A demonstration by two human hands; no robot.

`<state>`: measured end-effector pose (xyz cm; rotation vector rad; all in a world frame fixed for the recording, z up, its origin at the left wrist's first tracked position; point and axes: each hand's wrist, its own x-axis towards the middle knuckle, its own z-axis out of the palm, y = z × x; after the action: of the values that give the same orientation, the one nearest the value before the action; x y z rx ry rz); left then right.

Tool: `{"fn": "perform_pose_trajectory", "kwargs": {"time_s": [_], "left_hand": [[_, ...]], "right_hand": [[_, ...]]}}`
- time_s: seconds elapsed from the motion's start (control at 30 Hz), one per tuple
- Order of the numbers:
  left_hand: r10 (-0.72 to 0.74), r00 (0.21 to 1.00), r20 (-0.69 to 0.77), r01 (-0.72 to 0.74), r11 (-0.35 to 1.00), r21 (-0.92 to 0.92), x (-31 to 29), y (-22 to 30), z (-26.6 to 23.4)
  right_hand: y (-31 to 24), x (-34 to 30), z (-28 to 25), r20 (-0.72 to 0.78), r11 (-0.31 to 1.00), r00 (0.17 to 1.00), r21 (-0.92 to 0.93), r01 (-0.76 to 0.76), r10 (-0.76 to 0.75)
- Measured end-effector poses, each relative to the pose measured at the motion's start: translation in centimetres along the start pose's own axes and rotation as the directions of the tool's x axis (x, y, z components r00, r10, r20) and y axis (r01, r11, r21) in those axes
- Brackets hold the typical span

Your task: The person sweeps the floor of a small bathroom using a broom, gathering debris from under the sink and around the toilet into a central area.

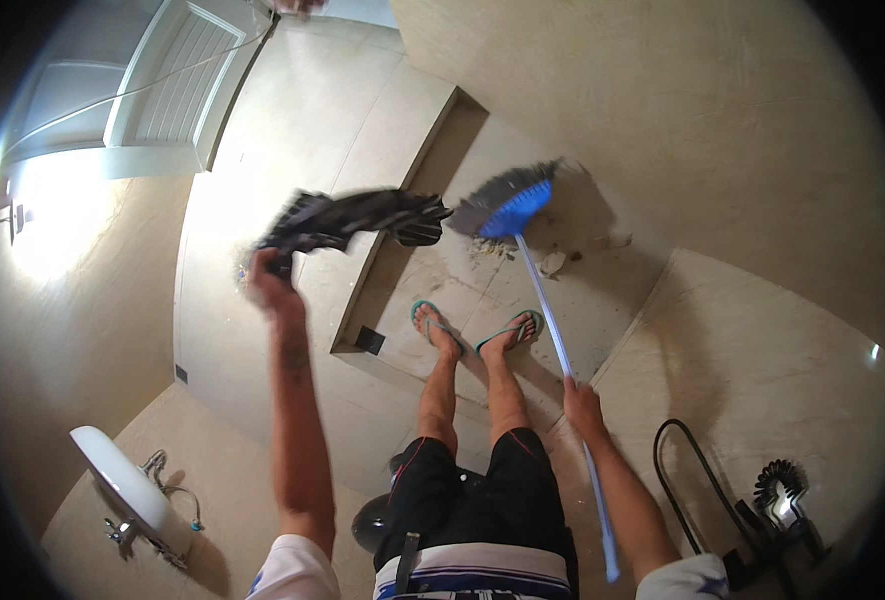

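Observation:
My left hand (pixel 274 285), arm stretched forward, is closed on one end of a dark striped cloth (pixel 362 215). The cloth trails out to the right in the air, a little blurred. My right hand (pixel 583 408) is wrapped round the pale blue handle (pixel 547 300) of a broom. Its blue head (pixel 519 208) with dark bristles (pixel 487 190) is down at the floor, beyond my feet. By the bristles lies a small heap of debris (pixel 492 248), with a few larger scraps (pixel 552 264) to its right.
I stand in flip-flops (pixel 524 326) inside a low-curbed floor area; the curb (pixel 392 220) runs along its left. A white washbasin (pixel 132 490) is at lower left, a black hose (pixel 674 450) at lower right. A white louvred door (pixel 184 80) stands at upper left. Another person's hand (pixel 300 5) shows at the top.

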<state>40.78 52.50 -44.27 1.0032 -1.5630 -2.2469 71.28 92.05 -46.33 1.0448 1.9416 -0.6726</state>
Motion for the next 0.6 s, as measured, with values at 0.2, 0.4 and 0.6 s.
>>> {"fn": "perform_pose_trajectory", "kwargs": {"time_s": [0.2, 0.4, 0.6], "left_hand": [[0.187, 0.925, 0.330, -0.232, 0.967, 0.101, 1.3, 17.5, 3.5], [-0.005, 0.941, 0.337, -0.103, 0.947, 0.303, 7.5, 20.2, -0.1], [-0.088, 0.981, 0.172, 0.003, 0.896, 0.444, 8.2, 13.2, -2.1]], "right_hand": [[-7.4, 6.3, 2.4, 0.016, 0.981, 1.000, -0.191, -0.020, 0.024], [1.7, -0.2, -2.0, -0.006, 0.921, 0.985, -0.354, -0.161, 0.170], [-0.4, -6.4, -2.0, 0.051, 0.931, 0.995, -0.361, -0.057, 0.081]]}}
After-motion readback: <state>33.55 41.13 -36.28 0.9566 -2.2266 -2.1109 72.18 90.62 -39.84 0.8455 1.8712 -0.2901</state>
